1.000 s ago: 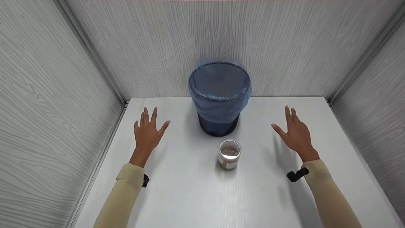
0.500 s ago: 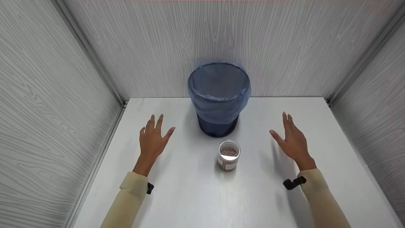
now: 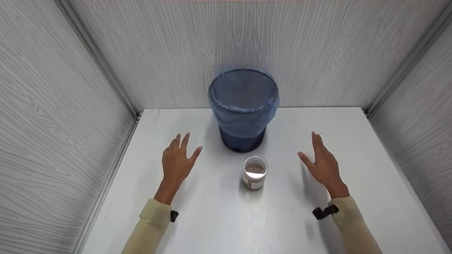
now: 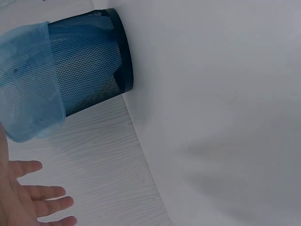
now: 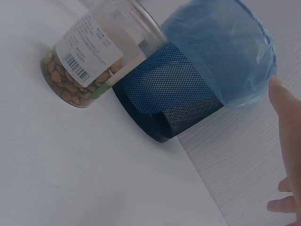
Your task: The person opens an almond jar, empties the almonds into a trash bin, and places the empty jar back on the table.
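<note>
Jar (image 3: 253,181) stands upright on the counter (image 3: 212,225) in front of the bin (image 3: 242,141), left hand (image 3: 177,164) and right hand (image 3: 324,167) apart, holding nothing; any grip should meet the jar's sides evenly, lest it tip.

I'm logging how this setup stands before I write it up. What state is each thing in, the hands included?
Jar: upright, partly filled; closed or not, I cannot tell.
Nuts: inside the jar.
Bin: upright, lined, top uncovered.
Bag: folded over the bin's rim.
Left hand: fingers spread, holding nothing.
Right hand: thumb spread from fingers, holding nothing.
</note>
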`<state>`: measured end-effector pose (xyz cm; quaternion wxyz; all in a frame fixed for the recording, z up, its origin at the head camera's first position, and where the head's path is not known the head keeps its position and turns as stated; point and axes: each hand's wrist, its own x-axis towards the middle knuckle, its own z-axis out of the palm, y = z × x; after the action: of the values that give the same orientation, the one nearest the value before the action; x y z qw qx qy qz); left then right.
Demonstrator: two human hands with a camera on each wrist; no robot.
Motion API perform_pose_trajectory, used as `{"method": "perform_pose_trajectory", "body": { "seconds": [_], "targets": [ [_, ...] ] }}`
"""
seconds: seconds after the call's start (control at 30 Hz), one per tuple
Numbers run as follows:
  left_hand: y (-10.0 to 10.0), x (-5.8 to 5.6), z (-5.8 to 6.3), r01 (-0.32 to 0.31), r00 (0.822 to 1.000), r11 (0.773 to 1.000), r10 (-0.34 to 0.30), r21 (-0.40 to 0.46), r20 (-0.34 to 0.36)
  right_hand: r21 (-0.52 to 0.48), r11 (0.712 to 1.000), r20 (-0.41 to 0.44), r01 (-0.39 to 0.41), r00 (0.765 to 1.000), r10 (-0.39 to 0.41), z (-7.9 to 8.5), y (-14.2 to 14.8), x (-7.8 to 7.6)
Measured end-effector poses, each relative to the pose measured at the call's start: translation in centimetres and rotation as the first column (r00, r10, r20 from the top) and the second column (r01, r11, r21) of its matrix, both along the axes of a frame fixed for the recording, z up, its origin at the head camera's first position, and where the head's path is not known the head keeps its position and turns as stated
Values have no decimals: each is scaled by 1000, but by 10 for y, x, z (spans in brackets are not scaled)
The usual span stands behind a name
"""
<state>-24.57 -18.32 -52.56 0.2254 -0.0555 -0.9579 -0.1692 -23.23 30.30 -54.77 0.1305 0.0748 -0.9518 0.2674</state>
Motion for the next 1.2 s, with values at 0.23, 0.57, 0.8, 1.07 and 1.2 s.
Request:
{"method": "perform_pose_trajectory", "body": {
  "seconds": [0.23,0.57,0.8,1.07,1.2],
  "targets": [
    [12,11,-2,-5,1000,1000,4,18,28,-27,1000,27,2,1000,-2,-10,-6,9],
    [34,24,-6,25,999,999,-26,36,28,-84,996,27,-18,999,20,-20,-14,24],
    [49,33,-8,49,999,998,-50,30,17,-104,994,39,-17,999,22,-28,-22,33],
    [67,42,-13,75,997,997,-76,23,5,-130,991,68,-17,997,26,-34,-30,42],
    [77,46,-14,95,995,995,-95,35,2,-150,989,67,-15,997,25,-38,-31,46]
  ]
}}
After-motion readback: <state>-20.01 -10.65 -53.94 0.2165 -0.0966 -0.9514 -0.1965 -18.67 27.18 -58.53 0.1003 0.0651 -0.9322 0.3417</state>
